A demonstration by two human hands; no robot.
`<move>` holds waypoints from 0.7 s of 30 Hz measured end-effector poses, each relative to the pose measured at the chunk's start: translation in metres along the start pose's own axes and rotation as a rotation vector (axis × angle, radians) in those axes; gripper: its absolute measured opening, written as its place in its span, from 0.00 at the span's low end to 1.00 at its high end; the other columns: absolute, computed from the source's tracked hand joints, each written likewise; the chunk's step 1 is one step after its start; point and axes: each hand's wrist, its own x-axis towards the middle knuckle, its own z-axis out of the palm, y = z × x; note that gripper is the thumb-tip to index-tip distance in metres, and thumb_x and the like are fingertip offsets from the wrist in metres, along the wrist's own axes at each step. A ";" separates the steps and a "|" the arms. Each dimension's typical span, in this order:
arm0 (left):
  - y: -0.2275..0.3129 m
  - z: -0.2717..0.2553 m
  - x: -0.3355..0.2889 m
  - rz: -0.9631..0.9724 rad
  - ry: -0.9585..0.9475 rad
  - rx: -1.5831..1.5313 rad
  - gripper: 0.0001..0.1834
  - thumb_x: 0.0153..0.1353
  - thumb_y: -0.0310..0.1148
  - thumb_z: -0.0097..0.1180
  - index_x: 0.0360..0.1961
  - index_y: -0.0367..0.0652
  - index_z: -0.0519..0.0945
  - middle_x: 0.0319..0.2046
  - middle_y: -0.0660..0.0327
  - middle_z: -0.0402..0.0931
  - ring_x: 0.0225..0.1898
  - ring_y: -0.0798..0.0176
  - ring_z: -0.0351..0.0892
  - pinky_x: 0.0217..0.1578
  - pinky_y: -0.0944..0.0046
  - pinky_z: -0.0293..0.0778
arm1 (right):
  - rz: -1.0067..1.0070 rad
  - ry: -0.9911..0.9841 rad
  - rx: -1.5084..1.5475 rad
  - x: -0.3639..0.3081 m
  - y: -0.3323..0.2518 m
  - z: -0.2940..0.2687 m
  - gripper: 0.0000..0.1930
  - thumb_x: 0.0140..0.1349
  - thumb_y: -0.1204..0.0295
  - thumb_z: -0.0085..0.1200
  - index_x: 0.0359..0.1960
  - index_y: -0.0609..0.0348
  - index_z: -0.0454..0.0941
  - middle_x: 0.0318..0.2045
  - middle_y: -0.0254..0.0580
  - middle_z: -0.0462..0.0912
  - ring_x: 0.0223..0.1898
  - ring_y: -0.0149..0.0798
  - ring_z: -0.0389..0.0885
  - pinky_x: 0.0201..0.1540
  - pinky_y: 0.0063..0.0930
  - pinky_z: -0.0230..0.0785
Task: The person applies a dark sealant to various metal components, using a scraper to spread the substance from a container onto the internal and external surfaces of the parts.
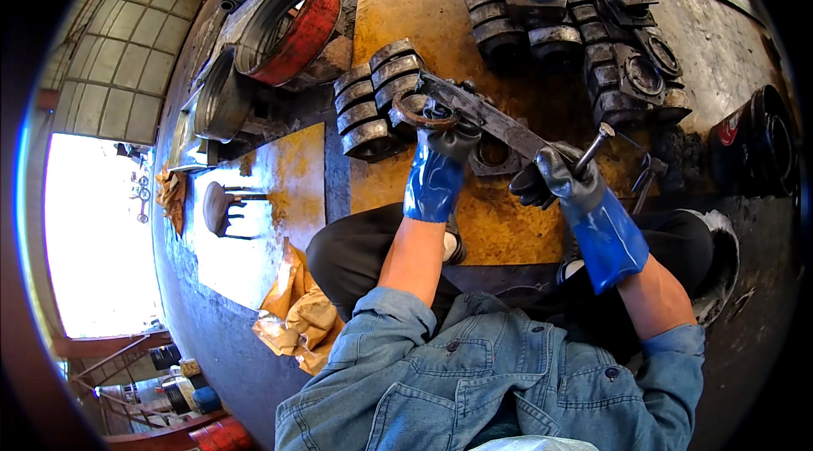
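Both my hands wear blue rubber gloves with dirty grey palms and fingers. My left hand (pixel 450 146) is closed around a dark metal part with a round, rusty ring (pixel 426 115), held above the floor. A long flat metal bar (pixel 491 116), shaped like a file, lies across this part, and its far end reaches past the ring. My right hand (pixel 572 176) grips the bar's near end. From the same fist sticks a short metal rod (pixel 595 148) with a flat round head; whether it joins the bar is hidden by the glove.
Stacked ring-shaped castings (pixel 373 108) stand just left of the ring. Longer rows of castings (pixel 555 27) lie ahead to the right. A large red ring (pixel 296 36) and a small stool (pixel 224 207) are left, crumpled brown paper (pixel 301 315) beside my knee, a black bucket (pixel 758 142) far right.
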 end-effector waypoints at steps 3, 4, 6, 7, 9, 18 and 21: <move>-0.014 -0.035 0.011 0.005 -0.130 -0.309 0.22 0.69 0.40 0.49 0.61 0.44 0.70 0.60 0.51 0.71 0.58 0.52 0.74 0.60 0.47 0.70 | 0.032 -0.027 0.050 -0.003 -0.002 0.006 0.22 0.71 0.55 0.47 0.44 0.65 0.78 0.29 0.51 0.86 0.23 0.36 0.85 0.25 0.26 0.78; -0.019 -0.042 0.013 -0.022 -0.196 -0.642 0.25 0.68 0.39 0.53 0.63 0.43 0.70 0.62 0.49 0.69 0.59 0.49 0.74 0.62 0.43 0.69 | 0.040 -0.031 0.065 -0.005 -0.005 0.007 0.22 0.71 0.55 0.47 0.45 0.66 0.78 0.30 0.51 0.86 0.24 0.37 0.85 0.26 0.27 0.79; -0.027 -0.051 0.008 -0.016 -0.141 -0.488 0.22 0.68 0.38 0.52 0.61 0.44 0.70 0.59 0.52 0.71 0.56 0.52 0.75 0.60 0.47 0.70 | 0.064 -0.070 0.073 -0.009 -0.009 0.008 0.23 0.70 0.53 0.49 0.48 0.65 0.78 0.29 0.46 0.86 0.25 0.35 0.85 0.27 0.26 0.78; -0.030 -0.055 0.004 -0.012 -0.113 -0.411 0.21 0.69 0.38 0.51 0.61 0.45 0.70 0.58 0.53 0.72 0.55 0.53 0.75 0.58 0.49 0.71 | 0.076 -0.090 0.076 -0.010 -0.010 0.008 0.24 0.70 0.52 0.49 0.50 0.64 0.78 0.29 0.44 0.87 0.25 0.34 0.85 0.28 0.26 0.78; -0.034 -0.058 -0.004 -0.005 -0.055 -0.256 0.19 0.70 0.37 0.50 0.60 0.46 0.70 0.55 0.56 0.73 0.53 0.55 0.76 0.56 0.53 0.72 | 0.033 -0.117 0.148 -0.009 -0.009 0.006 0.24 0.69 0.52 0.52 0.50 0.65 0.77 0.29 0.44 0.86 0.25 0.34 0.85 0.28 0.26 0.79; 0.029 0.046 -0.005 0.189 -0.134 0.492 0.08 0.61 0.30 0.62 0.41 0.45 0.79 0.38 0.60 0.79 0.43 0.59 0.78 0.47 0.57 0.73 | 0.046 0.051 0.232 -0.003 -0.013 -0.011 0.17 0.68 0.57 0.55 0.44 0.59 0.78 0.31 0.49 0.85 0.29 0.40 0.86 0.28 0.34 0.81; 0.047 0.049 -0.027 0.268 -0.081 1.314 0.12 0.61 0.27 0.61 0.46 0.42 0.80 0.44 0.57 0.79 0.48 0.55 0.78 0.49 0.58 0.74 | 0.038 0.052 0.199 -0.005 -0.010 -0.003 0.19 0.68 0.57 0.55 0.47 0.63 0.78 0.31 0.46 0.86 0.27 0.37 0.86 0.28 0.29 0.79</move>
